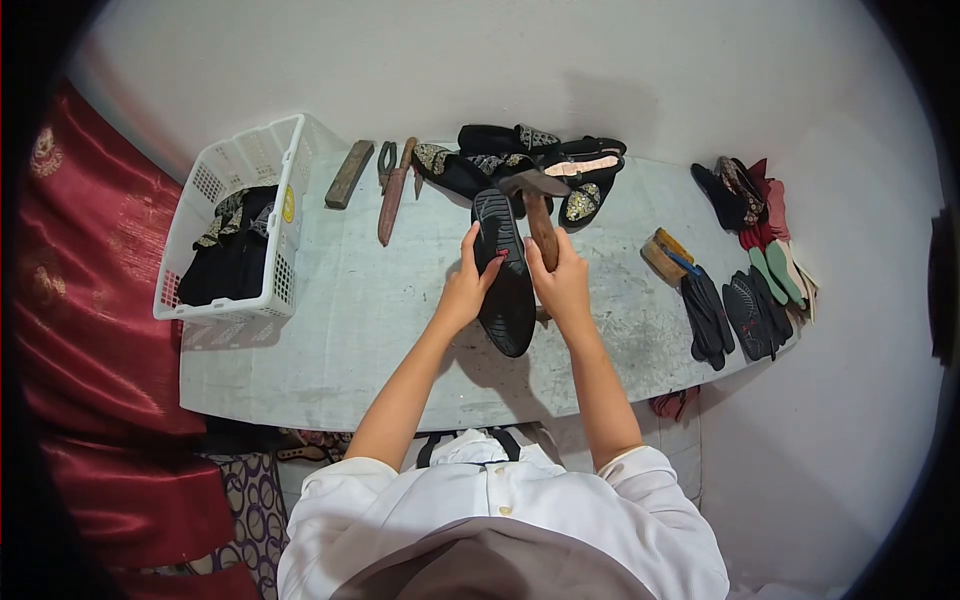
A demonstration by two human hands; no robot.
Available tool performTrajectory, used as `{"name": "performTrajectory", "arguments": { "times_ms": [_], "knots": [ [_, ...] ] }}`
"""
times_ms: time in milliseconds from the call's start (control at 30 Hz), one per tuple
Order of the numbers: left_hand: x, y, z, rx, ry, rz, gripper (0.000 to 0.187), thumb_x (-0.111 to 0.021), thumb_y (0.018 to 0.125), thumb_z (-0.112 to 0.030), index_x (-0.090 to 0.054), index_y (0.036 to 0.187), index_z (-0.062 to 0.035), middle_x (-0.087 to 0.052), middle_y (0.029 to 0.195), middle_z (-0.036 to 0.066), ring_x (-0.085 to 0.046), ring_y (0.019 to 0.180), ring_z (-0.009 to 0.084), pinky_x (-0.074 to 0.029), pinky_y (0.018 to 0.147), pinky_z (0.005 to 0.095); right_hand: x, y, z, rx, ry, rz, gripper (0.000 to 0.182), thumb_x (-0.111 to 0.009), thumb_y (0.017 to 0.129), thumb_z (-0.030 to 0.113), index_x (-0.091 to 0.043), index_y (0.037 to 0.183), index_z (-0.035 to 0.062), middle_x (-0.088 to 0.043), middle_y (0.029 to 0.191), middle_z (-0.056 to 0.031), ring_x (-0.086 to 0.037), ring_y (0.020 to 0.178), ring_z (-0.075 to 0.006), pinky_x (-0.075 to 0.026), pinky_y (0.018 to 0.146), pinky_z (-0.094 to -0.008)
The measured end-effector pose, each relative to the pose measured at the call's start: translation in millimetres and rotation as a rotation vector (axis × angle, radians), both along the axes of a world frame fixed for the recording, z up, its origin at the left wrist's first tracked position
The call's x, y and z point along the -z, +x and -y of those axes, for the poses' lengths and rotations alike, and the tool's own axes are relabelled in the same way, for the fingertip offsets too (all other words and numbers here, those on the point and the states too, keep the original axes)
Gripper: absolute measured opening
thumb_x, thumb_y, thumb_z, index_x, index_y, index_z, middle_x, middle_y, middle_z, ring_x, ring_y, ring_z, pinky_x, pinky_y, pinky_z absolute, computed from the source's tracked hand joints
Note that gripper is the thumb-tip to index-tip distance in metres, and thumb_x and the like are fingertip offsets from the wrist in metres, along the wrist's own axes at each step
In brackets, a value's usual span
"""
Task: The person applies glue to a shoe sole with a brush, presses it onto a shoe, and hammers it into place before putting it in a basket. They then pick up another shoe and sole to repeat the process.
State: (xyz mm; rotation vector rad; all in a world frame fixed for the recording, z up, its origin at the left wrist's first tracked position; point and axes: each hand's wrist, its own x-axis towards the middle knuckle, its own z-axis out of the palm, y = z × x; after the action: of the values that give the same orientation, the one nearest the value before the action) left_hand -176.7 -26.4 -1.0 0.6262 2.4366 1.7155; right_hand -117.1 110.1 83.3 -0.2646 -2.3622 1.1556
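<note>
My left hand (465,287) grips a black shoe (508,300) by its side, its ridged dark sole turned up toward me and my thumb lying across it. In my right hand (562,282) is a hammer (541,228), fingers wrapped round its wooden handle. The metal hammer head overlaps the toe end of the sole in this view. Behind them, black shoes with gold and silver embroidery (470,168) lie in a pile at the table's far edge.
A white plastic basket (282,250) of fabric pieces stands left on the table (340,330). Near it lie a sharpening block (350,175), scissors (387,160) and a sheathed knife (393,205). On the right are a brush (668,255), black soles (706,318) and green insoles (785,270).
</note>
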Motion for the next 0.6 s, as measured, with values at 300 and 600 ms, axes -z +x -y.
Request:
{"name": "performTrajectory", "arguments": {
  "times_ms": [300,600],
  "knots": [
    [3.7,-0.1,0.0,-0.021,-0.039,-0.008,0.066,-0.048,0.094,-0.040,-0.007,0.144,-0.0252,-0.062,0.090,0.032,-0.060,0.082,0.0492,-0.047,0.067,0.0504,6.4,-4.8,4.5,-0.002,-0.019,-0.019,0.033,-0.063,0.084,0.036,-0.053,0.088,0.0052,-0.060,0.062,-0.0190,-0.062,0.064,-0.0407,-0.046,0.053,-0.0426],
    [-14.9,3.6,2.6,0.036,-0.050,0.162,0.066,-0.046,0.095,-0.040,-0.007,0.145,-0.0202,-0.055,0.116,0.030,-0.057,0.103,0.0452,-0.044,0.086,0.0447,19.0,30.0,-4.3,0.046,0.042,0.020,0.025,-0.065,0.084,0.025,-0.051,0.088,0.0045,-0.060,0.064,-0.0198,-0.061,0.065,-0.0416,-0.046,0.051,-0.0413]
  ]
}}
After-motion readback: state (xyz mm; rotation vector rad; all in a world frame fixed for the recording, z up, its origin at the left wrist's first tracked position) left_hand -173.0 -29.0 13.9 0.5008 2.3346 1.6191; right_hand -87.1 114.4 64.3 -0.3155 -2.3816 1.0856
